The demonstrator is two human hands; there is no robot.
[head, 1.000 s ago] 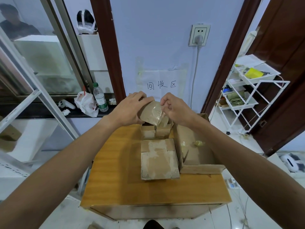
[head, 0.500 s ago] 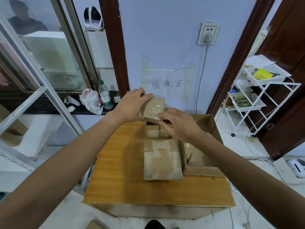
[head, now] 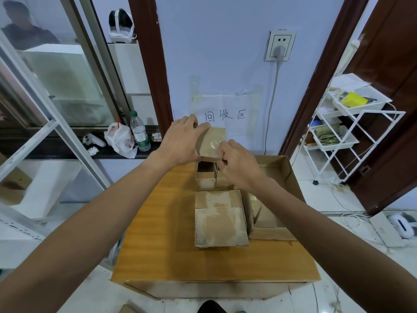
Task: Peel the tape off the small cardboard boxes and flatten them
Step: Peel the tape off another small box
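Over the far edge of the surface: a small cardboard box (head: 211, 142) is held up in both hands, above two opened small boxes (head: 205, 175) standing at the back.
Left hand (head: 180, 141): wrapped round the box's left side, fingers (head: 198, 126) curled over its top edge and pressed against the cardboard, so it acts as the clamp.
Right hand (head: 237, 161): at the box's lower right corner, fingertips (head: 222, 146) bunched and pinching at the glossy tape (head: 213, 144); whether a tape end is truly caught, I cannot tell.
Step in hand: by my reading, starting the peel on this box.
How to do it well: work a nail under a tape corner, pull low and back along the box's face rather than straight up, and let the left hand brace hard so the cardboard does not tear or twist.
Risk: thin tape may split into strips, so a slow, steady pull should serve better than a jerk.
Nearer on the surface (head: 158, 245): a flattened box (head: 220, 219) lies flat, touching a large open carton (head: 286, 175) to its right.
Progress: some boxes dealt with, at least this one plus the two opened ones to go, I'd judge.
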